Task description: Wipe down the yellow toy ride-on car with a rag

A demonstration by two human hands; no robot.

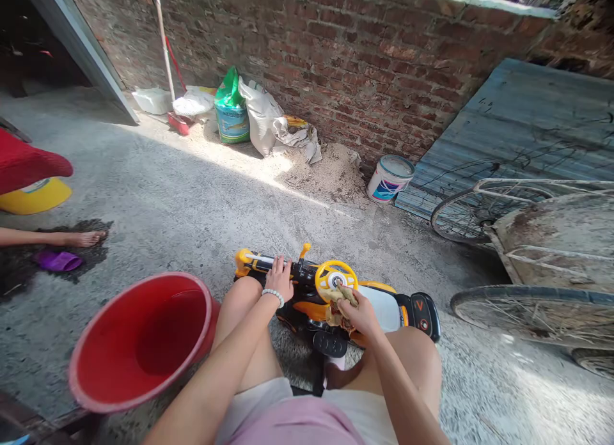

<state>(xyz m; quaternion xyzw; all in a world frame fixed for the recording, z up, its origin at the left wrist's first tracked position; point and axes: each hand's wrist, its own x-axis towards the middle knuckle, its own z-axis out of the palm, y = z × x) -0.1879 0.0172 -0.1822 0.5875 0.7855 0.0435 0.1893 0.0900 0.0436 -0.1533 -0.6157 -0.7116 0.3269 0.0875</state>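
Between my knees stands a yellow and black toy ride-on car (307, 312) with a pale seat. Its yellow steering wheel (341, 266) has a white centre. My right hand (361, 312) is closed on a dirty tan cloth (346, 294), which lies against the near side of the wheel. The cloth partly hides the wheel's rim, and its lower end hangs over the car's side. My left hand (280, 277), with a beaded bracelet on the wrist, rests on the black front part of the car. Its fingers lie stretched out, holding nothing.
A red tub (103, 343) with water stands at my left. Beyond it are another person's foot (84, 238) and a purple slipper (58, 260). Sacks (259, 116) and a paint bucket (391, 178) line the brick wall. A wheeled cart (561, 234) stands right.
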